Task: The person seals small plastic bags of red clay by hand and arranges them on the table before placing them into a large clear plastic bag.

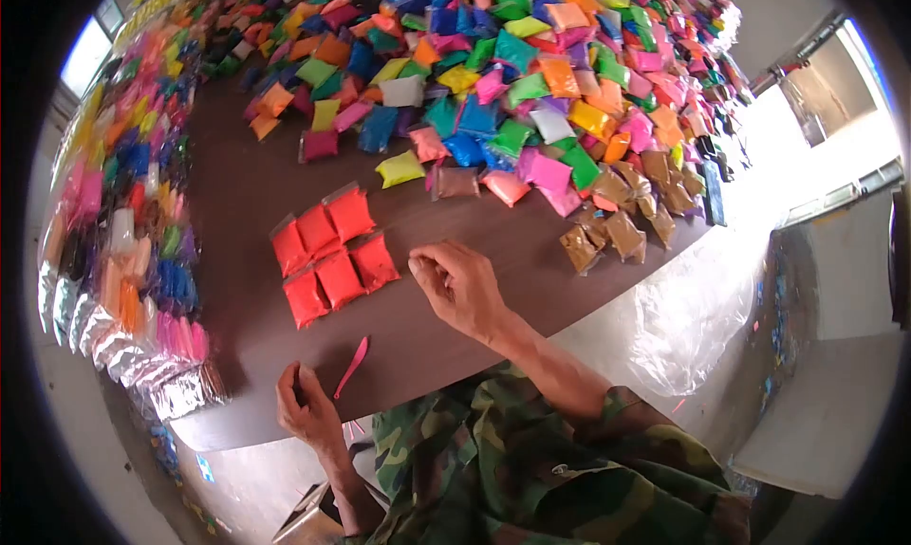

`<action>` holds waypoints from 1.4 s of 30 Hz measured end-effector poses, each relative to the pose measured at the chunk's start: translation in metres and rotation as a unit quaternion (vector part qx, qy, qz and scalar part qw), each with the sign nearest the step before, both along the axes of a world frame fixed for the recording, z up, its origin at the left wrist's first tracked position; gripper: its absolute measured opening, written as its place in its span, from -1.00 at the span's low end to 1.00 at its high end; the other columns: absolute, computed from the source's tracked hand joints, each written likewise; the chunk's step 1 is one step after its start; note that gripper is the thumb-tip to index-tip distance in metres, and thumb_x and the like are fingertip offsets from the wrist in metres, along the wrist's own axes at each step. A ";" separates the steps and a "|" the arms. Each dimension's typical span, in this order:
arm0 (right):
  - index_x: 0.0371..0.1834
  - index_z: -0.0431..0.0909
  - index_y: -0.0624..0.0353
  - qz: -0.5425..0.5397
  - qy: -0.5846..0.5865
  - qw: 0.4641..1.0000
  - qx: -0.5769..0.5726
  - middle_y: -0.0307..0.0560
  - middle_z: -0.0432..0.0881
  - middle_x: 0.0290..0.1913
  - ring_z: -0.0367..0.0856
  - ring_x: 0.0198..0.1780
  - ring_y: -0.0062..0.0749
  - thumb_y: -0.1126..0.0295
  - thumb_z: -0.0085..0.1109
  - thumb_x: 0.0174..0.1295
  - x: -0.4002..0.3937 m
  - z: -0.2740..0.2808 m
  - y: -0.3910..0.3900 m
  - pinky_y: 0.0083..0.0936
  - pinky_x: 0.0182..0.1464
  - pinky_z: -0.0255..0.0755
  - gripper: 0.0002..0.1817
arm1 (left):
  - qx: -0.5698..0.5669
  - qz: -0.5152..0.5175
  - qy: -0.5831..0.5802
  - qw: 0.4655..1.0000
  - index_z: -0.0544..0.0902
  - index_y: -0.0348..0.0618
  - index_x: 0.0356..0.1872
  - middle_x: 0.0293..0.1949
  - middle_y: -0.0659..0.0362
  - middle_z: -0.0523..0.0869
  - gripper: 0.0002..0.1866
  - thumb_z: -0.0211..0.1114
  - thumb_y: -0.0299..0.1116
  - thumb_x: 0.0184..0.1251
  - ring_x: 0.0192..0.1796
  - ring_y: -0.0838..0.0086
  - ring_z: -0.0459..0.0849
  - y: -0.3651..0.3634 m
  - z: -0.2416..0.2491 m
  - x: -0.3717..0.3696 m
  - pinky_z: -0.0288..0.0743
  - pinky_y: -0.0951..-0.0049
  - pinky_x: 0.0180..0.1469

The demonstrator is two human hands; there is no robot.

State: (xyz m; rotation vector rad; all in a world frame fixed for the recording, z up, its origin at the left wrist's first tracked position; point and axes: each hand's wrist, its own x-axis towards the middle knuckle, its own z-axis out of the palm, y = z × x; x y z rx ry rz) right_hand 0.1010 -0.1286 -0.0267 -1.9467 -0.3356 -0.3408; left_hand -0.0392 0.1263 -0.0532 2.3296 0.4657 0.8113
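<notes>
Two bare hands at a brown table (531,270) beside six red packets (332,254).

The right hand (460,284) hovers just right of the red packets, fingers loosely curled, thumb and forefinger nearly pinched; whether anything sits between them I cannot tell; the left hand (306,407) rests at the table's near edge, curled, its hold unclear; a pink stick (351,366) lies on the table just beside it; a heap of coloured packets (512,80) covers the far side; brown packets (617,218) lie at its right.
</notes>
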 end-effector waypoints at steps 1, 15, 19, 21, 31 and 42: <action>-0.11 0.70 0.19 -0.006 0.010 1.000 -0.005 -0.10 0.68 -0.35 0.65 -0.44 -0.28 0.46 0.38 0.39 -0.006 0.002 -0.007 -0.38 -0.41 0.52 -0.90 | -0.005 0.000 0.002 1.000 0.76 -0.27 0.00 -0.20 0.04 0.83 -0.83 0.37 -0.40 0.55 -0.24 0.34 0.77 0.001 -0.001 0.000 0.63 0.37 -0.16; -0.09 0.78 0.06 -0.189 0.048 0.906 -0.375 0.01 0.78 -0.20 0.78 -0.19 0.02 0.29 0.27 0.39 0.010 0.045 -0.172 -0.06 -0.13 0.60 -0.82 | -0.001 -0.013 0.013 1.000 0.74 -0.32 -0.01 -0.20 0.04 0.81 -0.81 0.34 -0.39 0.59 -0.25 0.37 0.75 0.002 -0.004 0.001 0.62 0.36 -0.18; -0.12 0.73 0.08 -0.215 0.033 0.880 -0.422 0.07 0.77 -0.22 0.78 -0.18 0.11 0.36 0.17 0.39 0.032 0.033 -0.203 0.03 -0.15 0.58 -0.84 | -0.013 -0.012 0.011 1.000 0.74 -0.32 -0.01 -0.22 0.05 0.80 -0.80 0.33 -0.36 0.59 -0.25 0.39 0.74 0.001 -0.004 0.001 0.61 0.37 -0.19; -0.04 0.70 0.10 -0.222 0.028 0.881 -0.416 0.09 0.80 -0.19 0.79 -0.15 0.11 0.33 0.23 0.36 0.038 0.034 -0.206 0.03 -0.13 0.60 -0.81 | -0.005 -0.009 0.018 1.000 0.74 -0.31 -0.01 -0.22 0.05 0.80 -0.79 0.33 -0.36 0.59 -0.26 0.40 0.73 0.001 -0.003 0.002 0.60 0.38 -0.20; -0.18 0.66 0.15 -0.242 0.061 0.861 -0.442 0.07 0.79 -0.32 0.80 -0.20 0.12 0.24 0.35 0.29 0.059 0.031 -0.214 0.03 -0.17 0.60 -0.78 | 0.014 -0.008 0.022 1.000 0.75 -0.30 -0.01 -0.21 0.05 0.81 -0.79 0.35 -0.34 0.58 -0.25 0.37 0.74 0.001 -0.002 0.004 0.60 0.39 -0.19; -0.31 0.74 0.16 -0.264 0.059 0.861 -0.431 0.19 0.79 -0.28 0.79 -0.23 0.07 0.20 0.18 0.33 0.042 0.073 -0.210 0.02 -0.20 0.58 -0.73 | 0.017 -0.014 0.004 1.000 0.75 -0.29 -0.02 -0.22 0.05 0.81 -0.80 0.37 -0.36 0.57 -0.30 0.40 0.72 0.000 -0.004 0.003 0.57 0.41 -0.25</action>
